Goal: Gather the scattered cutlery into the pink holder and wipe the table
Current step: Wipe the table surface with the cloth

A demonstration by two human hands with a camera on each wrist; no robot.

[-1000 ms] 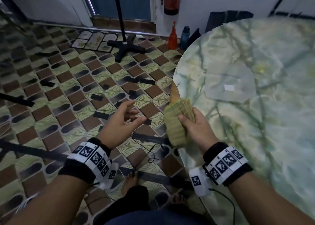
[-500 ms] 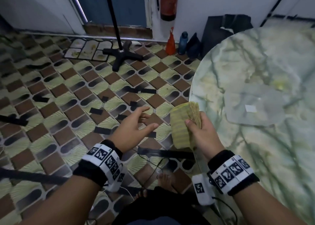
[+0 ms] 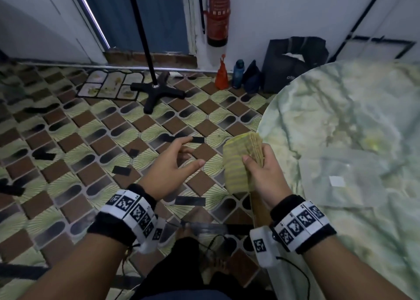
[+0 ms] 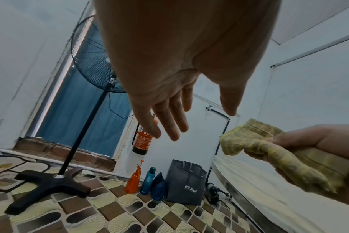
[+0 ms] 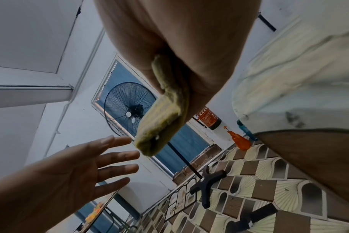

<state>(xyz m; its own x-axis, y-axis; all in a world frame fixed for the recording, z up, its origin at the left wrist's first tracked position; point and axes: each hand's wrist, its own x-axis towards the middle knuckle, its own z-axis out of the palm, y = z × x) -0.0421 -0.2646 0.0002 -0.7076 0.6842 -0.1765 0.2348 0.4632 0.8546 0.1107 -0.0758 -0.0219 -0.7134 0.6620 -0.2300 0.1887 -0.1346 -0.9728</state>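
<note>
The right hand [image 3: 264, 177] grips a folded yellow cloth [image 3: 241, 161], thumb on the near face and fingers [image 4: 285, 159] curled round the far side. The cloth is held in the air just off the worktop [image 3: 354, 140] edge, above the floor. Its long axis runs roughly vertically, folded end uppermost, free end hanging below the grip. The left hand [image 3: 169, 170] is beside it, not touching, fingers spread and holding nothing. No cutlery or pink holder is in view. For wiping, probably bring the cloth flat onto the worktop, press with the palm, and stroke in overlapping passes. Keep the folds together.
</note>
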